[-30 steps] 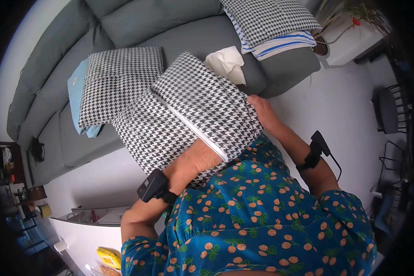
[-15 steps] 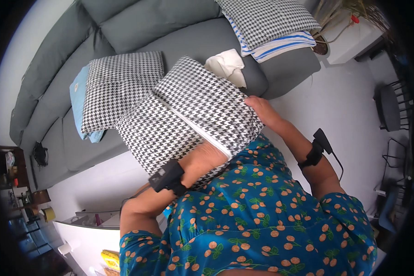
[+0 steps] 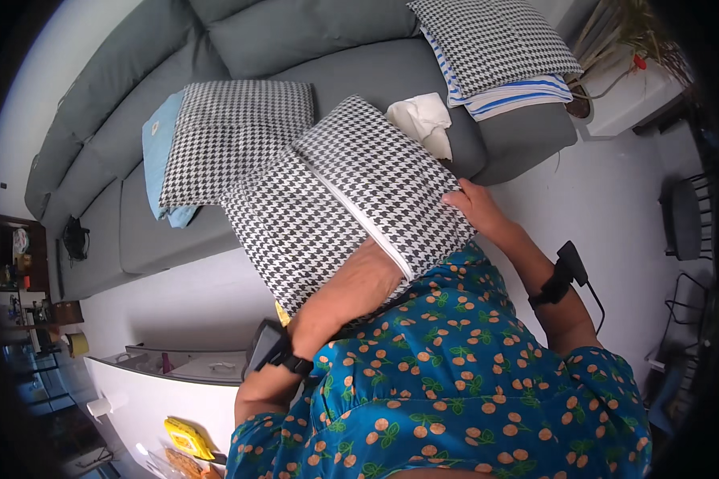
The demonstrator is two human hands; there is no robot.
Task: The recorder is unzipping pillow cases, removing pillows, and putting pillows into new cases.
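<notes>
A black-and-white houndstooth cushion cover point(image 3: 407, 176) rests over my lap and the sofa's front edge. Its long white zip point(image 3: 351, 203) is undone, leaving a slit across the cover. My left hand point(image 3: 367, 279) reaches into that slit near its close end; the fingers are out of sight inside the fabric. At the right edge of the cover, my right hand point(image 3: 481, 209) is closed on the cloth, thumb on top. What the cover contains cannot be seen.
The grey sofa point(image 3: 351, 68) bears a houndstooth cushion point(image 3: 244, 136) over a light blue one point(image 3: 160, 160), a crumpled white cloth point(image 3: 423, 120), and another houndstooth cushion point(image 3: 495, 44) on blue-striped fabric point(image 3: 515, 97). Behind my left arm stands a white cabinet point(image 3: 136, 391) with a yellow packet point(image 3: 185, 437).
The sofa and cushions have shifted rightward in view. My left wrist has moved back toward me, with the hand still partly inside the cover. The right hand keeps its grip on the edge.
</notes>
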